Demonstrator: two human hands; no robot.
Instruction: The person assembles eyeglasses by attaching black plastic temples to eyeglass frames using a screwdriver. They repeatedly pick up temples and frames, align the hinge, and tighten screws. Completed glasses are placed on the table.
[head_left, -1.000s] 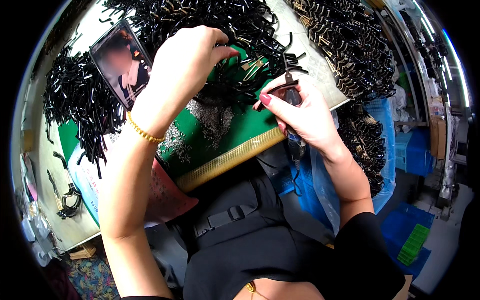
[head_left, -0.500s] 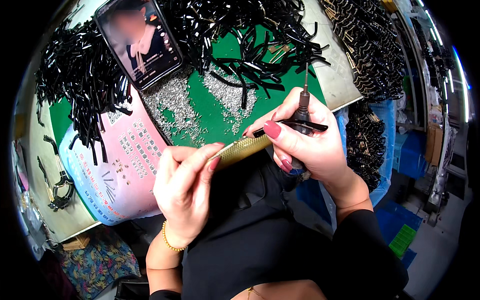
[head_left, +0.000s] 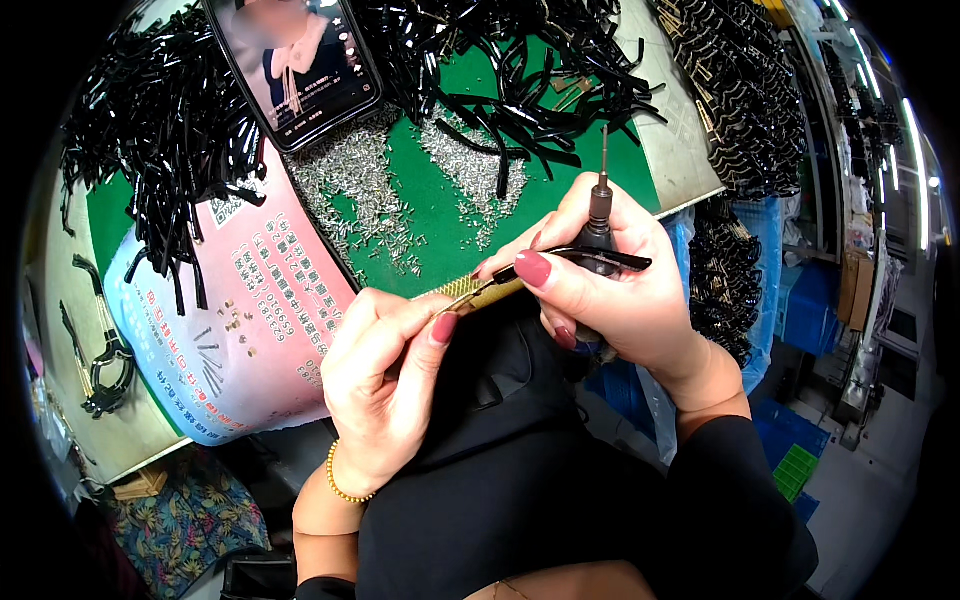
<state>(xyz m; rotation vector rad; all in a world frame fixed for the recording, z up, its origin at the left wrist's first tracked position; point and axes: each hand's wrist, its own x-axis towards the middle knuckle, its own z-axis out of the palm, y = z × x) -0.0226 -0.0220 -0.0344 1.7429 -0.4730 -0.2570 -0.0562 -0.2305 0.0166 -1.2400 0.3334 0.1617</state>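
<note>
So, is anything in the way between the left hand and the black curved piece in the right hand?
Nothing visible: the left hand pinches a thin metal piece aimed at the left end of the black curved piece. The screwdriver, also in the right hand, points forward, out of the way.

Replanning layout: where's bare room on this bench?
Bare: cream tabletop strip between green mat and eyewear-part heap at right; narrow green gap between the silver screw-like piles. Crowded: far and left sides, black temple pieces and phone; near edge, left hand, right hand.
</note>
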